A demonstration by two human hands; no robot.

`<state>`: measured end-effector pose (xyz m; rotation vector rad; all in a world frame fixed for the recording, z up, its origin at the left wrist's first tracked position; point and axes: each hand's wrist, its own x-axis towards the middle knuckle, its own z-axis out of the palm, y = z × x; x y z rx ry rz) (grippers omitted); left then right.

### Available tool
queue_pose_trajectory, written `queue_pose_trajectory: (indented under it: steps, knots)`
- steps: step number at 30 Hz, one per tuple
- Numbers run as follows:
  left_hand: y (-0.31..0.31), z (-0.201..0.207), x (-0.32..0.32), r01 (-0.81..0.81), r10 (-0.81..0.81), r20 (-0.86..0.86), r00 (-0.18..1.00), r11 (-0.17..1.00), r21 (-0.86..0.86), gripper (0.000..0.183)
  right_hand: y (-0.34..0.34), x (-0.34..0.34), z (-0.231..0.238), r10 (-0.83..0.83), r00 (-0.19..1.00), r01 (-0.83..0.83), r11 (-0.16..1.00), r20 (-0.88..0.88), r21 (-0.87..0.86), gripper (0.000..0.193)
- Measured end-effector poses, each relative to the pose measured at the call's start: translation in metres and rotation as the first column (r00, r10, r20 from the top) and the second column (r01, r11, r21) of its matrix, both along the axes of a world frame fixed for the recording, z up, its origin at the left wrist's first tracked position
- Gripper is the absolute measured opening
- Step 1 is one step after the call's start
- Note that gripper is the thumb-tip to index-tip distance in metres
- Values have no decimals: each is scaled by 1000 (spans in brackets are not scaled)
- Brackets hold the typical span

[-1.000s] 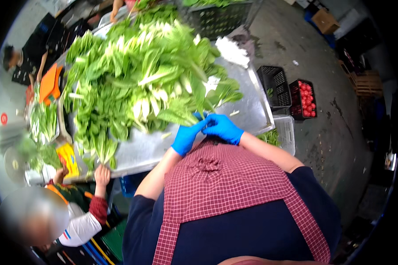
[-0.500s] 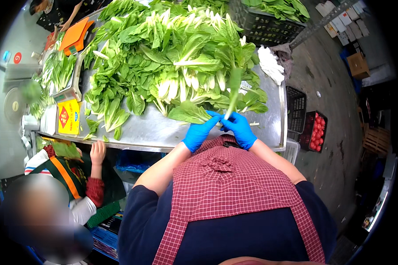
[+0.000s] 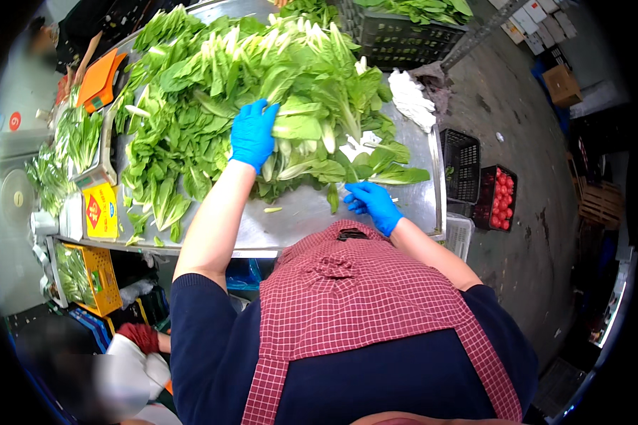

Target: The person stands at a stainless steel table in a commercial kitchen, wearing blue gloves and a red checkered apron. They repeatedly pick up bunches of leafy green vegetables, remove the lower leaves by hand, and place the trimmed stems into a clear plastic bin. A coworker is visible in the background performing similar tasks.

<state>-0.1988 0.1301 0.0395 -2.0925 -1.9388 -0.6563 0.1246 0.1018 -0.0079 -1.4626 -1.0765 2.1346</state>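
Note:
A big heap of leafy greens with pale stalks covers much of the metal table. Reaching onto the heap, my blue-gloved left hand rests against the greens, its fingers stretched out and somewhat apart; its fingertips touch leaves beside a broad pale stalk. Close to the table's front edge is my right hand, also blue-gloved, fingers pointing left and partly bent, with nothing visible in them. A small loose leaf is just left of its fingertips. Another leafy stalk lies just beyond that hand.
An orange-topped scale with greens stands at the left, near a yellow packet. Beyond the heap is a black crate of greens. A white cloth lies on the right edge. On the floor, a crate holds red produce. A person's sleeve shows lower left.
My hands have parted: the left has moved up and left onto the heap, the right stays near the edge. The leafy stalk is out of my hands. The person at left has moved lower.

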Motion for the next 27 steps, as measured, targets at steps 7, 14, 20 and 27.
queue_pose_trajectory:
  steps: [7, 14, 20, 27]
  knots:
    - [-6, 18, 7, -58, 72, 109, 991, 991, -120, 37, 85, -21, -50, -296, 915, 23, 718, 275, 696, 38]
    - [-40, 39, 27, 192, 437, 896, -73, 888, -417, 31, 117, -33, -89, -55, 957, -82, 891, 286, 447, 35]
    - [-69, 9, 42, 90, 198, 696, -690, 978, -188, 30, 101, -33, -38, 94, 993, -110, 957, 72, 269, 24]
    - [-89, -20, 66, -9, 87, 609, -789, 988, -154, 39, 71, -34, 4, 21, 984, 14, 981, -177, 194, 20]
